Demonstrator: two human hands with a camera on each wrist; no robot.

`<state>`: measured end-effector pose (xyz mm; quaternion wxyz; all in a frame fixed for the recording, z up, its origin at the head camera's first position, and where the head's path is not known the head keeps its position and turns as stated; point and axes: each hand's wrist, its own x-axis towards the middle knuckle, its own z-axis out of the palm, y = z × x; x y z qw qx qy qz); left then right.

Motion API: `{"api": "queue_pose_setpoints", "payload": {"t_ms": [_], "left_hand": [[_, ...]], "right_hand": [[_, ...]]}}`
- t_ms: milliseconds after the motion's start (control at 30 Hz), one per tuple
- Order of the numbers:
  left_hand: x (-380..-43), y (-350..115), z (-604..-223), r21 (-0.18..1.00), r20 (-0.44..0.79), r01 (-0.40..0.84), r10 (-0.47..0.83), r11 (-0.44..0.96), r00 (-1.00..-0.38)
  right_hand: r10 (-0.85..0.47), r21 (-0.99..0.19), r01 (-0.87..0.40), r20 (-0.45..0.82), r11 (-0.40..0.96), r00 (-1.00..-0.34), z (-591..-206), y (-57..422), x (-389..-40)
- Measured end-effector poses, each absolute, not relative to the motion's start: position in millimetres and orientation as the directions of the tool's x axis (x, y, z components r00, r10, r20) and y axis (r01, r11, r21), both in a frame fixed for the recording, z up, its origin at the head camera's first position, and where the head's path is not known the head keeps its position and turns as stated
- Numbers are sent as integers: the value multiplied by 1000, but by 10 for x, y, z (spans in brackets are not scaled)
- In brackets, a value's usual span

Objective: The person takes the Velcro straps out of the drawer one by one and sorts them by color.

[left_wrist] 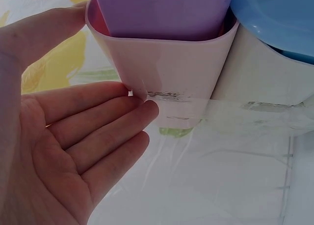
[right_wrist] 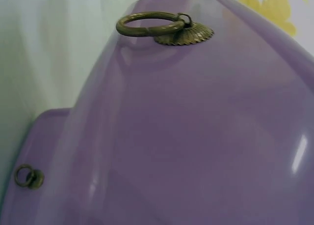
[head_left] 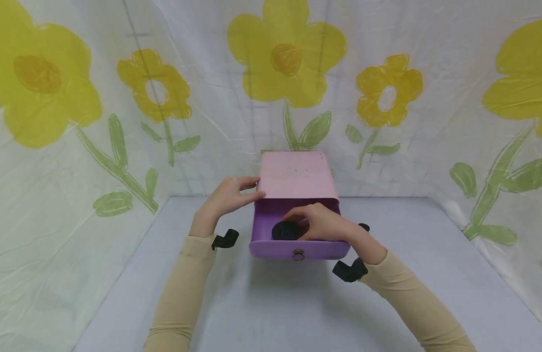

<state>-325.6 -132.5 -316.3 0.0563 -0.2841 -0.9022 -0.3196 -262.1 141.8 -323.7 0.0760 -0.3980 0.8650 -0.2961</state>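
Note:
A small pink drawer cabinet stands at the back of the table, its purple drawer pulled out. My left hand rests at the cabinet's left side. In the left wrist view, the thumb of that left hand is at the pink rim and the straight fingers reach the side wall. Inside the drawer, my right hand grips a round black disc-like thing between thumb and curled fingers. The right wrist view shows only the drawer front with its brass ring pull; the right hand is hidden there.
Another purple drawer front with a small ring pull shows below. A blue rounded part and a white casing adjoin the pink one. Behind the grey-white table hangs a flower-printed sheet.

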Motion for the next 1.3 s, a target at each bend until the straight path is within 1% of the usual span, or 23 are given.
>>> {"api": "queue_pose_setpoints", "payload": {"t_ms": [300, 533, 733, 1067, 1300], "left_hand": [[-3239, -1316, -3137, 546, 283, 545, 472, 637, -835], [-3236, -1321, -3123, 545, 270, 537, 472, 644, -840], [-3228, -1320, -3121, 552, 265, 533, 471, 641, -841], [-3229, -1319, -3141, 571, 258, 522, 466, 633, -846], [-3219, -1314, -3138, 576, 246, 510, 459, 639, -854]], "right_hand": [[-703, -619, -603, 111, 503, -702, -3144, 1519, -2605], [-692, -647, -593, 136, 480, -709, -3077, 1598, -2594], [-677, -684, -557, 125, 471, -725, -3039, 1659, -2565], [-637, -697, -519, 115, 495, -762, -3008, 1801, -2520], [-620, -734, -485, 111, 476, -777, -2986, 1921, -2512]]}}
